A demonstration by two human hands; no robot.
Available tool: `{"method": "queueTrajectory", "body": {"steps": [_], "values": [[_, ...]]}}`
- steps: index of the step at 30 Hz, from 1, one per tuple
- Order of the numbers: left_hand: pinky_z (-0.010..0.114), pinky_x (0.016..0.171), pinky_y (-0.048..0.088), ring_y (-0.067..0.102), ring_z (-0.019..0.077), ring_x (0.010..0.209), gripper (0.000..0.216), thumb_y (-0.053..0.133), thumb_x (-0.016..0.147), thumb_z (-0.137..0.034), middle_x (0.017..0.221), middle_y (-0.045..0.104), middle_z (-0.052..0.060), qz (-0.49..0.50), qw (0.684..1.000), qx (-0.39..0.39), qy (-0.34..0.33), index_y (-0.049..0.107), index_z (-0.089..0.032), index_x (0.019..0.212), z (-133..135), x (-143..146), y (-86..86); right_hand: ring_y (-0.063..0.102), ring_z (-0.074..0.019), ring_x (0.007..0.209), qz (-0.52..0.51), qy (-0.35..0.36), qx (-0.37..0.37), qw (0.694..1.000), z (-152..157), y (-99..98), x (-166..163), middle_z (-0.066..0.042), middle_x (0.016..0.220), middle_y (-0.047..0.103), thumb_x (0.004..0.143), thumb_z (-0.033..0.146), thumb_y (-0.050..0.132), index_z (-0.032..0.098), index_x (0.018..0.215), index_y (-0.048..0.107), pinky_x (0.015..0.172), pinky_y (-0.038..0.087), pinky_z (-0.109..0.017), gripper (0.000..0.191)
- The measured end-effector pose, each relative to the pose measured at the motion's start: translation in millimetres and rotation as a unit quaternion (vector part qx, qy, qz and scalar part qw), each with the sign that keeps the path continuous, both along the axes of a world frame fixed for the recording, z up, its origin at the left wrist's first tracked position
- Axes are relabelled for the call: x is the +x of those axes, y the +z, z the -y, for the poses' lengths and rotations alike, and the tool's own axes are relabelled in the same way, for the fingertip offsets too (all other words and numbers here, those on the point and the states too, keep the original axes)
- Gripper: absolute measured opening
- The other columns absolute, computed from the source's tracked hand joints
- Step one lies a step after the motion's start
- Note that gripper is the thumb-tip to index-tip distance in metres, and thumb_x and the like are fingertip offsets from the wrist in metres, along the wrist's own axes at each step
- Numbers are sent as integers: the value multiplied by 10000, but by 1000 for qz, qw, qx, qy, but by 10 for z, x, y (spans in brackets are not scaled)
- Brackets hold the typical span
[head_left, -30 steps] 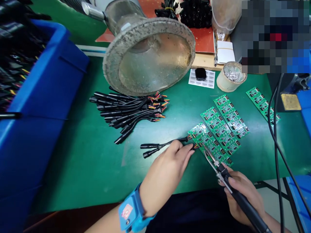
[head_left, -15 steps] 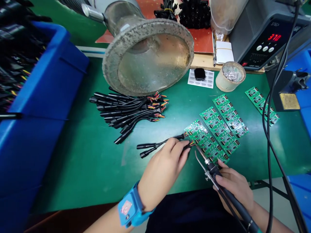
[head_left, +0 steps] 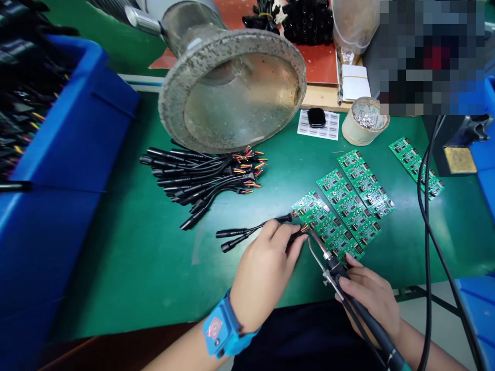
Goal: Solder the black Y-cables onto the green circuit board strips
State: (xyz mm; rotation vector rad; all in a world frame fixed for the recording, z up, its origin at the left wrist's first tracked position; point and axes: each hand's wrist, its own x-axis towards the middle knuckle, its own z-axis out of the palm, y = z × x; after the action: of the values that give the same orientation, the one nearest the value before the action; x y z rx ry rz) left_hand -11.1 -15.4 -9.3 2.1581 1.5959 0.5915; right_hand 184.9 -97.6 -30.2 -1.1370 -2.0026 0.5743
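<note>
My left hand [head_left: 266,257] pinches a black cable [head_left: 297,236], its bared coloured wires lying at the edge of the nearest green circuit board panel [head_left: 328,221]. A second cable [head_left: 232,233] lies beside it, its wire end at the same panel's upper left corner. In my right hand [head_left: 373,296] is a soldering iron [head_left: 340,270] with a thin metal feed tube [head_left: 316,254] clamped alongside. The iron's tip is at the wire ends by the board edge; whether it touches them I cannot tell. Fingers of my right hand rest near the panel's lower end.
Several cables [head_left: 204,172] lie in a pile under a round fume extractor hood [head_left: 170,103]. More board panels [head_left: 348,206] lie to the right. A blue bin [head_left: 85,113] stands left, a tape roll [head_left: 356,135] at the back. Black cords [head_left: 427,247] hang at right.
My left wrist has shifted slightly right, while its fingers stay on the cable. The soldering iron and feed tube have moved very slightly left, closer to the wires.
</note>
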Motion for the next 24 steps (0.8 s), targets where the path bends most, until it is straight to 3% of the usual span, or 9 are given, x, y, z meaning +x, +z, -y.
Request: {"method": "queueTrajectory", "body": {"steps": [9, 24], "values": [[319, 637, 532, 615, 174, 696, 86, 599, 824, -213, 811, 577, 31, 11, 999, -42, 6, 602, -164, 894, -28, -5, 25, 611, -153, 708, 10, -6, 45, 999, -33, 29, -42, -41, 761, 661, 787, 16, 558, 138, 1277, 448, 910, 531, -525, 517], [331, 632, 536, 612, 174, 671, 72, 626, 797, -193, 807, 572, 26, -11, 993, -120, 8, 591, -166, 853, -99, 15, 111, 634, -123, 693, -40, -6, 4, 999, -96, 116, -1, 4, 749, 666, 779, -13, 517, 179, 1245, 454, 936, 532, -418, 508]]}}
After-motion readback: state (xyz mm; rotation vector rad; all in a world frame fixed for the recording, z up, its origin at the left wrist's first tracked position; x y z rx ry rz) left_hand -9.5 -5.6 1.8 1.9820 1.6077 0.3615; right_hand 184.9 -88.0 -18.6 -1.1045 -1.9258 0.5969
